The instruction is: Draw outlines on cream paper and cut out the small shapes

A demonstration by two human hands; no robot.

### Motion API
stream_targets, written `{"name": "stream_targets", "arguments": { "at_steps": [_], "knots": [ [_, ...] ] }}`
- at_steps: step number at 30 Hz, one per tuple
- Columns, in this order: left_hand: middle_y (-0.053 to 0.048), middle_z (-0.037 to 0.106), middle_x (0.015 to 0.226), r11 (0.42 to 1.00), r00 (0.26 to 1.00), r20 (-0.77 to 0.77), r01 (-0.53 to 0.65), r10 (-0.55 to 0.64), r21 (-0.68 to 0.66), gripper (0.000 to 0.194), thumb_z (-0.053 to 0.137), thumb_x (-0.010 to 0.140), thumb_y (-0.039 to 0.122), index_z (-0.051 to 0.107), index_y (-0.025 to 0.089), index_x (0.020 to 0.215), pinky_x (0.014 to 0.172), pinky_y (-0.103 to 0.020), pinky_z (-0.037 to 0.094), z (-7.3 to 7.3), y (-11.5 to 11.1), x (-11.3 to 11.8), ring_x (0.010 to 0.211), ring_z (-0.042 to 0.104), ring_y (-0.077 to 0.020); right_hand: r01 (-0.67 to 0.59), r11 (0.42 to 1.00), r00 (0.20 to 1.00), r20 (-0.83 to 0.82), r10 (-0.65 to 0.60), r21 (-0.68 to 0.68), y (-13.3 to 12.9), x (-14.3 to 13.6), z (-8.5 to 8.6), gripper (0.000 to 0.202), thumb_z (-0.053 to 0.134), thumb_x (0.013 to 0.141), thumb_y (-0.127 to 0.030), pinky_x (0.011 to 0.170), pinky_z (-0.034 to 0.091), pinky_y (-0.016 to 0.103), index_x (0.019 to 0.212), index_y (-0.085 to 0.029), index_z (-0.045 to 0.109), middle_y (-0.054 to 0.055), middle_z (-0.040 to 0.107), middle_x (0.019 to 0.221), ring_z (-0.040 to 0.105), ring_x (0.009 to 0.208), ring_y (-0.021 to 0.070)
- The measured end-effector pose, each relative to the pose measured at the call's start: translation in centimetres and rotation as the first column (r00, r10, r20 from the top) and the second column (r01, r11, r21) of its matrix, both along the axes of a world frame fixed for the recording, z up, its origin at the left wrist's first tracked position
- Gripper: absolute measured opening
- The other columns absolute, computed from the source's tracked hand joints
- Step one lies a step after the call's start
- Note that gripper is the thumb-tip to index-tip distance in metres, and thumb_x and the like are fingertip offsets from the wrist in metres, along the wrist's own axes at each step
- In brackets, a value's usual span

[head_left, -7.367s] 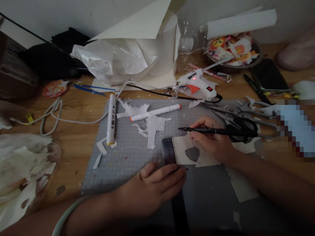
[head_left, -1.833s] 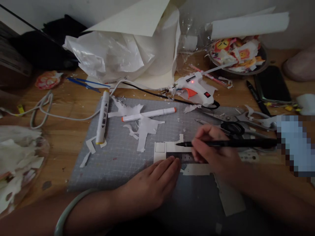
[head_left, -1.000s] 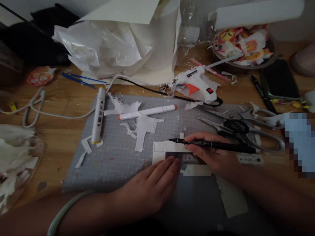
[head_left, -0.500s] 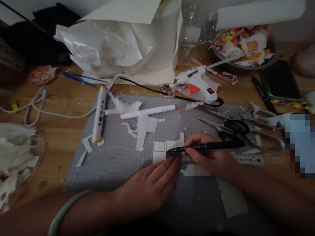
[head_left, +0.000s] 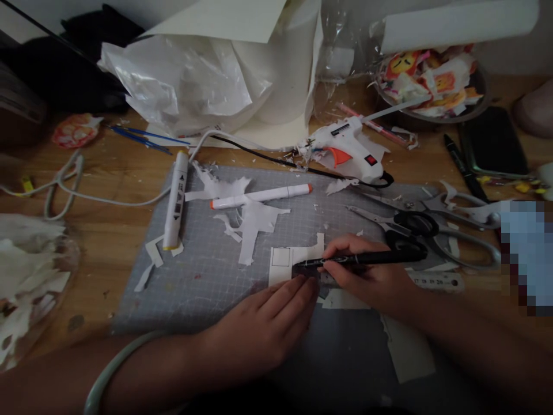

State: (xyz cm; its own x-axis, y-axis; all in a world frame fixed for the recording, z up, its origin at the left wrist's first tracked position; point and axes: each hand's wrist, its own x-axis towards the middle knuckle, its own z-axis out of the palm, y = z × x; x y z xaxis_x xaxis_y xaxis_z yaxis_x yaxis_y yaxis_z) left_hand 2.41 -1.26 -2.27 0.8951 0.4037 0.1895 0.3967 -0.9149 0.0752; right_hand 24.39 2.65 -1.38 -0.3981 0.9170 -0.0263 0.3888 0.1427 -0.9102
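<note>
Fingers together and bent, my left hand (head_left: 274, 323) presses down the left end of a steel ruler (head_left: 438, 281) on a piece of white card (head_left: 280, 275). A small square is drawn in black on that card, with a line to its right. My right hand (head_left: 367, 276) grips a slim black pen (head_left: 375, 257), which lies nearly level. Its tip touches or hovers over the card by the ruler's edge, just above my left fingertips; I cannot tell which. My hands and the ruler hide the rest of the card. Underneath is a grey cutting mat (head_left: 207, 276).
White card scraps (head_left: 257, 225) lie on the mat with a yellow-ended marker (head_left: 175, 202) and an orange-ended marker (head_left: 261, 196). Behind them is a white glue gun (head_left: 349, 153) with its cord. Scissors (head_left: 458, 230) lie at right, below a phone (head_left: 495, 141) and a bowl of wrappers (head_left: 432, 115).
The pen leans back slightly less in my right hand, its tip still near the same spot. My left hand, the ruler and the card stay put.
</note>
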Motion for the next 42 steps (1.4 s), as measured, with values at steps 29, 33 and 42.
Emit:
{"name": "stream_targets", "arguments": {
  "at_steps": [29,33,42],
  "knots": [
    [-0.011,0.06,0.128,1.0,1.0,-0.01,-0.011,0.011,-0.01,0.035,0.05,0.092,0.018,0.055,0.005,0.124,0.091,-0.029,0.049,-0.04,-0.12,0.0,0.115,0.055,-0.0228,0.103,0.993,0.994,-0.041,-0.101,0.056,-0.8,0.26,-0.67,0.011,0.055,0.086,-0.021,0.044,0.039,0.019,0.074,-0.019,0.055,-0.004,0.053,0.055,0.051,0.05,0.0095],
    [-0.01,0.06,0.129,1.0,1.0,-0.001,-0.009,0.009,-0.009,0.035,0.049,0.093,0.018,0.056,0.005,0.124,0.091,-0.029,0.05,0.01,-0.08,0.04,0.114,0.056,-0.0228,0.127,0.991,0.99,-0.072,-0.123,0.048,-0.84,0.35,-0.72,0.013,0.054,0.085,-0.021,0.044,0.039,0.02,0.073,-0.02,0.054,-0.004,0.053,0.056,0.052,0.051,0.0108],
    [-0.012,0.058,0.13,1.0,1.0,-0.017,-0.019,0.019,-0.018,0.036,0.049,0.092,0.019,0.055,0.006,0.126,0.091,-0.029,0.051,-0.14,-0.2,0.03,0.117,0.054,-0.0223,0.147,0.988,0.984,-0.111,-0.142,0.043,-0.86,0.43,-0.71,0.013,0.052,0.085,-0.02,0.042,0.038,0.02,0.072,-0.02,0.051,-0.003,0.051,0.059,0.049,0.049,0.0101]
  ]
}}
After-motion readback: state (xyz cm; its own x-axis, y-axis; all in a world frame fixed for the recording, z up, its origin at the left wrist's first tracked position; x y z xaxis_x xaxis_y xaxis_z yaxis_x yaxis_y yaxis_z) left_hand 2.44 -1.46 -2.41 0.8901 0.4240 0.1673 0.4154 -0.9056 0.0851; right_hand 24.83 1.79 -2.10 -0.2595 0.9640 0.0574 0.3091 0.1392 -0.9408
